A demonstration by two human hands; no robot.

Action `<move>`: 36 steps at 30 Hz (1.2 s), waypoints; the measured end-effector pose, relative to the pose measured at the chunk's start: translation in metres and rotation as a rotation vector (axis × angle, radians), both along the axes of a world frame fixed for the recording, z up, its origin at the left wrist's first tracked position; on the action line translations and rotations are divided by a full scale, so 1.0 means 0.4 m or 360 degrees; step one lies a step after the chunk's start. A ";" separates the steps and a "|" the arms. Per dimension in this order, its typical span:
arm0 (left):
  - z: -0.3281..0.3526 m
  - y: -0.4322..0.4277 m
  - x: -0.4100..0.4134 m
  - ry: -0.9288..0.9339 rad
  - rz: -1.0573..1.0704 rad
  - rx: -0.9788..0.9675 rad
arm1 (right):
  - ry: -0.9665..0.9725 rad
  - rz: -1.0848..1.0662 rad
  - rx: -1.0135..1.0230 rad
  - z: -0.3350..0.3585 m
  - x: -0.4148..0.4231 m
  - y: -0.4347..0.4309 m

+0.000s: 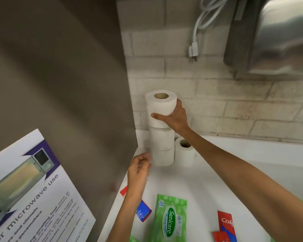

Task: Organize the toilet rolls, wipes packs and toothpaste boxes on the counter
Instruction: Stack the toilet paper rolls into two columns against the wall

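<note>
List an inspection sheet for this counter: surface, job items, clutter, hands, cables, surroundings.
Surface: white counter in a corner.
Job's things: two toilet rolls stacked, top roll on or just above them, spare roll beside; wipes pack and two toothpaste boxes loose in front.
Clutter: nothing seen.
Hands: right hand grips top roll; left hand by the stack, fingers loosely curled, holding nothing.
Cables: white cord hangs on wall, plug free.
Surroundings: brick wall, metal dispenser, grey panel, microwave notice.

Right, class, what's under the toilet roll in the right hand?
Beneath the top roll: a middle roll on a bottom roll, on the counter. The right hand covers part of the join.
</note>
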State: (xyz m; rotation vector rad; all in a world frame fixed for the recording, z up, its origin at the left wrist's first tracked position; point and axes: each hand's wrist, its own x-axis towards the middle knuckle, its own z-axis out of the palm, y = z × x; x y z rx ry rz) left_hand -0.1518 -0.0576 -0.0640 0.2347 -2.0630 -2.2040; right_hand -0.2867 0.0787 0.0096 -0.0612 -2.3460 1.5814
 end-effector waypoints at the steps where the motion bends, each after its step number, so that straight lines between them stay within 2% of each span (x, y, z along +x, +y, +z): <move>1: -0.004 -0.001 -0.002 -0.0006 -0.0005 0.0000 | -0.0008 -0.0007 -0.0002 -0.005 -0.009 -0.001; 36: -0.046 0.002 -0.010 -0.0098 -0.0120 0.0045 | 0.0001 0.0020 0.0095 -0.047 -0.032 0.012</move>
